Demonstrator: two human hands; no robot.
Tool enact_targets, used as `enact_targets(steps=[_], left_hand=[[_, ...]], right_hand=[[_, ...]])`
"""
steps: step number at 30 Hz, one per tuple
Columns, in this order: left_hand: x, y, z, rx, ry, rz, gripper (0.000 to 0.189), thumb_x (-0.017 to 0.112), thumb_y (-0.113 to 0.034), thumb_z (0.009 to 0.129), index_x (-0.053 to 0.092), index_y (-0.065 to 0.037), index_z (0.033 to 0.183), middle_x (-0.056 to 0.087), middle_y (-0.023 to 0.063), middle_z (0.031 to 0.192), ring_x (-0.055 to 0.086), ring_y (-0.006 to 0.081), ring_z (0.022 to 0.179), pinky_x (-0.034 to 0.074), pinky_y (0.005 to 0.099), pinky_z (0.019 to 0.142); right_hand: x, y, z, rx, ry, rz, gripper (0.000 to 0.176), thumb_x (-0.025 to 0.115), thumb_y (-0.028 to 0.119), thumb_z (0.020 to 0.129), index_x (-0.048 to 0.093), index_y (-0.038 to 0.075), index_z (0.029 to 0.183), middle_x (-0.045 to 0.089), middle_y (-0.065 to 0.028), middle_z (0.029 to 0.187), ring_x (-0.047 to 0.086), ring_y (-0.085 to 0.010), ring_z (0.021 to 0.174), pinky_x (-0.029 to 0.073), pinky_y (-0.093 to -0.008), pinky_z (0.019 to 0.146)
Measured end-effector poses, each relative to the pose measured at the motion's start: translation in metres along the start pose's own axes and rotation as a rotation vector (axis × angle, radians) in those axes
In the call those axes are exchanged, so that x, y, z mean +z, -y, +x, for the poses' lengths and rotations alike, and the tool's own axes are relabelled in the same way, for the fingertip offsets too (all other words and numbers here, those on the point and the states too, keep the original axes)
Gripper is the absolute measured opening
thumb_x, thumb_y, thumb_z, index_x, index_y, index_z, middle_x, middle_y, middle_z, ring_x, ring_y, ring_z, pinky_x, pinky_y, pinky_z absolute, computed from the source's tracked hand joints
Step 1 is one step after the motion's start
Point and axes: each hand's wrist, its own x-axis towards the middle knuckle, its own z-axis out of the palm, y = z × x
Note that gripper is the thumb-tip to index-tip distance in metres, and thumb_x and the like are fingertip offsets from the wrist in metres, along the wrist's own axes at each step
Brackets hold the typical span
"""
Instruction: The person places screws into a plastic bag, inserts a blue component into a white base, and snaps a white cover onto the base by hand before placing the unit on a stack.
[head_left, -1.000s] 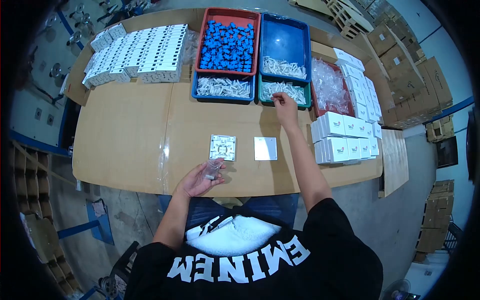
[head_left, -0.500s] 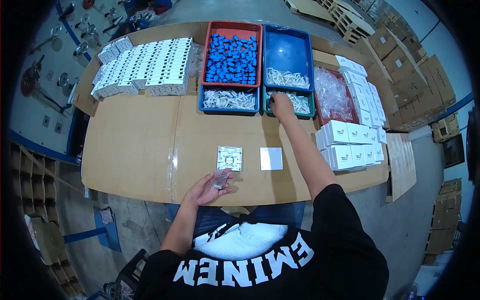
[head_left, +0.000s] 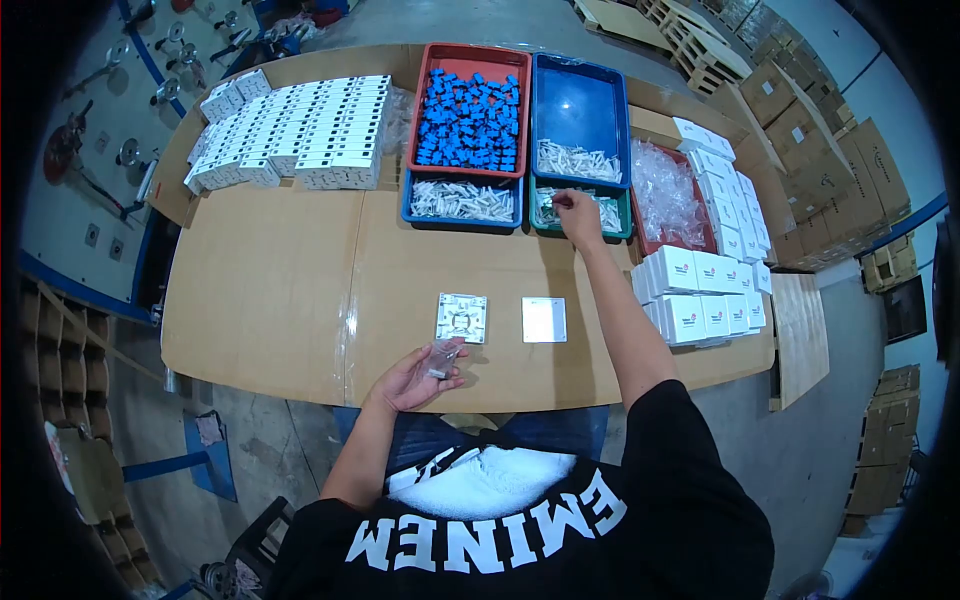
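My left hand [head_left: 408, 382] is at the near table edge, palm up, fingers closed round a small clear plastic bag [head_left: 442, 357] with something small and pale in it. Just beyond the bag lies an open square white plastic housing [head_left: 461, 318] with moulded fittings inside. A flat white square cover [head_left: 544, 320] rests to its right. My right hand [head_left: 580, 218] reaches over the green tray [head_left: 626, 224] of small white bagged pieces [head_left: 608, 212]. Its fingers are pinched together at the tray's left part; what they hold, if anything, is too small to make out.
Blue clips fill a red tray [head_left: 525, 110], which sits on a blue tray [head_left: 408, 213] of white sticks. Behind the green tray is another blue tray [head_left: 575, 90]. Stacked white boxes [head_left: 690, 318] and a red tray of clear bags [head_left: 670, 195] stand right; white units [head_left: 330, 130] fill the back left.
My right hand has shifted slightly right and lifted a little within the green tray, its fingers now more visible. My left hand stays put with the bag. The whole view has shifted slightly.
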Motion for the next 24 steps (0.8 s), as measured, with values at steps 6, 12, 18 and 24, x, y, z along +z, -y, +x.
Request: enact_targets(steps=[6, 12, 18, 24], left_hand=[[-0.001, -0.001, 0.001, -0.006, -0.007, -0.003, 0.067, 0.06, -0.043, 0.105, 0.042, -0.006, 0.157, 0.06, 0.0137, 0.142, 0.064, 0.0242, 0.109, 0.042, 0.0537, 0.116], [-0.001, -0.001, 0.001, -0.007, -0.013, 0.002, 0.068, 0.059, -0.043, 0.105, 0.04, -0.005, 0.158, 0.059, 0.0141, 0.144, 0.064, 0.0238, 0.108, 0.043, 0.0537, 0.115], [0.0, -0.001, 0.001, 0.001, 0.012, -0.008, 0.068, 0.058, -0.043, 0.105, 0.04, -0.005, 0.158, 0.058, 0.0144, 0.145, 0.064, 0.024, 0.109, 0.043, 0.0531, 0.115], [0.005, 0.0, 0.002, 0.014, -0.057, -0.024, 0.068, 0.055, -0.045, 0.106, 0.041, -0.003, 0.157, 0.059, 0.0151, 0.143, 0.064, 0.025, 0.109, 0.044, 0.051, 0.114]], right_hand=[[-0.003, -0.025, 0.0, 0.215, -0.183, 0.442, 0.015, 0.077, 0.005, 0.089, 0.074, 0.0, 0.102, 0.075, -0.0066, 0.089, 0.07, -0.015, 0.083, 0.056, -0.0288, 0.076], [-0.002, -0.036, 0.001, 0.247, -0.154, 0.523, 0.016, 0.078, 0.004, 0.09, 0.072, -0.002, 0.103, 0.074, -0.0065, 0.092, 0.069, -0.013, 0.084, 0.055, -0.0259, 0.075], [-0.012, -0.01, -0.003, 0.323, -0.201, 0.722, 0.014, 0.075, 0.001, 0.094, 0.07, 0.0, 0.107, 0.073, -0.0058, 0.097, 0.071, -0.0148, 0.086, 0.058, -0.0279, 0.074], [-0.005, 0.042, -0.058, 0.346, -0.051, 0.916, 0.014, 0.07, 0.001, 0.097, 0.068, -0.002, 0.11, 0.072, -0.0098, 0.1, 0.073, -0.0183, 0.091, 0.061, -0.03, 0.079]])
